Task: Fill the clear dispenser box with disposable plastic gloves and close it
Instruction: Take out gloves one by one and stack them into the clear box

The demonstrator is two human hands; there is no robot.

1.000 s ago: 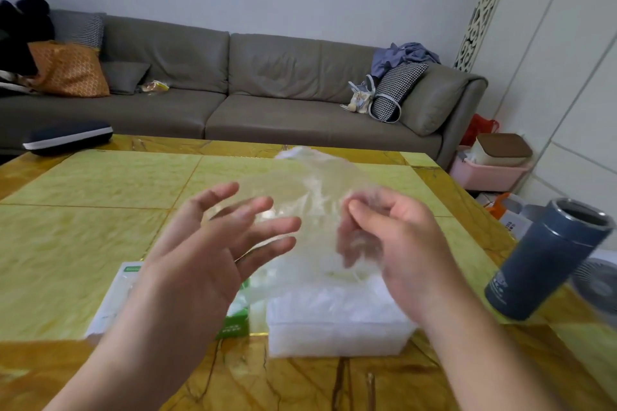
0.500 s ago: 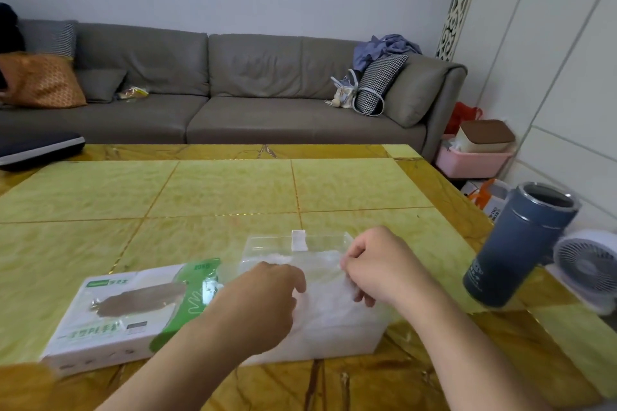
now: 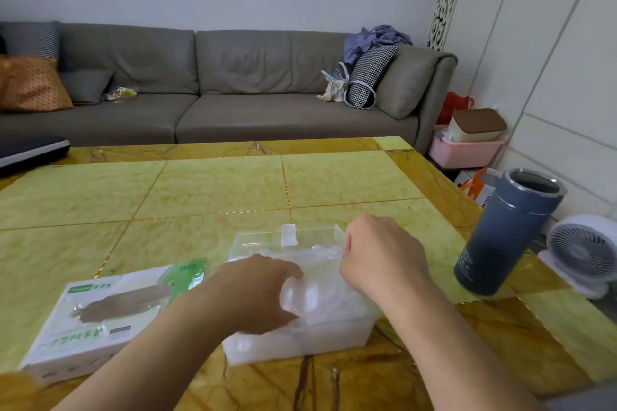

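Hands work low in the centre of the frame, both down in the open top of the clear box. The left hand has its fingers curled over a wad of thin clear gloves and seems to be pressing and gripping it into the box; the right hand is curled at the box's right edge, apparently pinching the filmy plastic there, though its fingertips are hidden behind the knuckles. The box sits on the yellow-green table near its front edge, lower centre of the frame, and already looks well packed: a cloudy white mass fills it up to the rim and bulges a little above. Its clear lid stands open behind the hands, tilted back, with a small white tab at the middle of its edge. By my reading the filling is nearly done; what is left is tucking the last loose film below the rim and bringing the lid down. The gloves look slippery, crinkled and springy, so they may puff back up and keep the lid from seating. Just left of the box, at lower left, lies the white and green carton. At the right of the frame a dark blue tumbler stands open-topped on the table.
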